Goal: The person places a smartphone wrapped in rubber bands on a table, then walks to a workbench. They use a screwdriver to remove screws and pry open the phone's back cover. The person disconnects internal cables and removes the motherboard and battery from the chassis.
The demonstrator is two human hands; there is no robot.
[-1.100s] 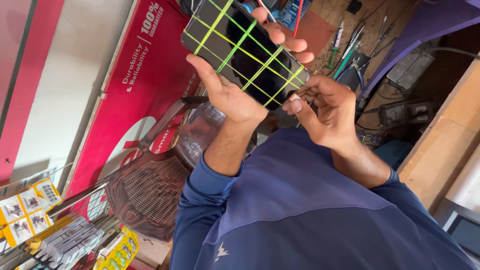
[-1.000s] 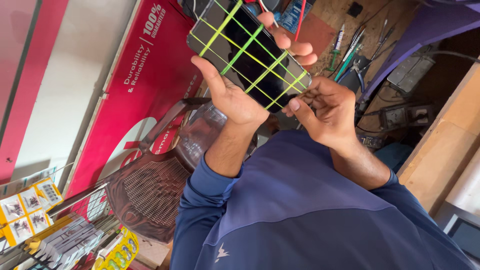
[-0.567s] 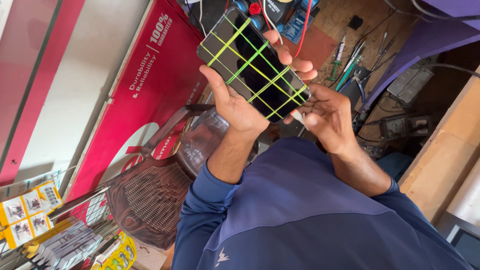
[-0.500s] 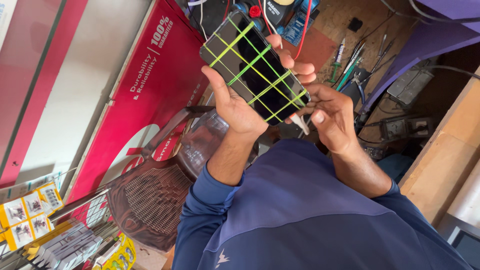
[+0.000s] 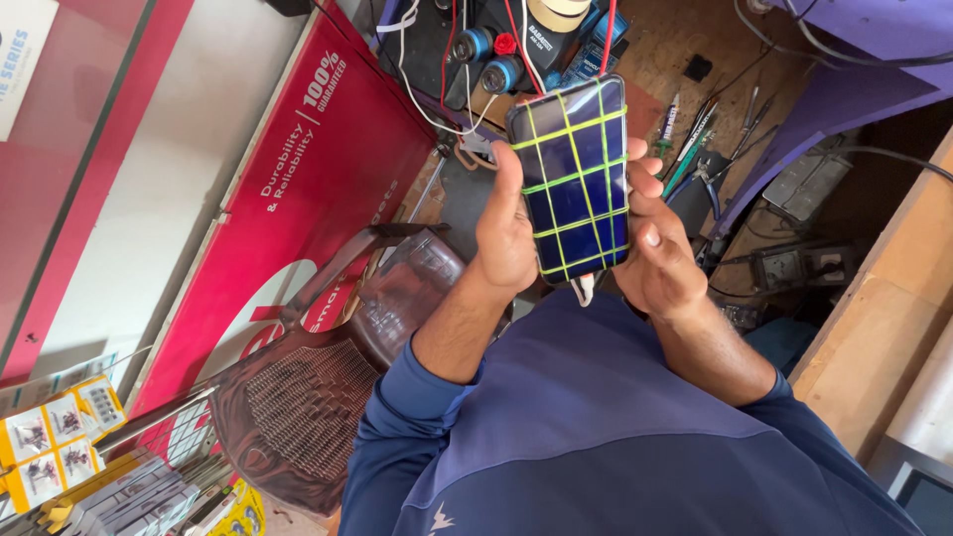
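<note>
Left hand (image 5: 506,233) & right hand (image 5: 657,260) grip banded phone (image 5: 576,179).

Open air lies between the raised phone (image 5: 574,179) and the table (image 5: 695,40) beyond it, though red and white wires (image 5: 447,69) and a black device (image 5: 496,40) crowd the table's near edge, and pens and hand tools (image 5: 695,129) lie scattered just right of the phone. To the left, a brown plastic chair (image 5: 328,387) and a red signboard (image 5: 298,199) close off that side. To the right, a wooden panel (image 5: 884,337) stands near the right hand (image 5: 660,263).
</note>
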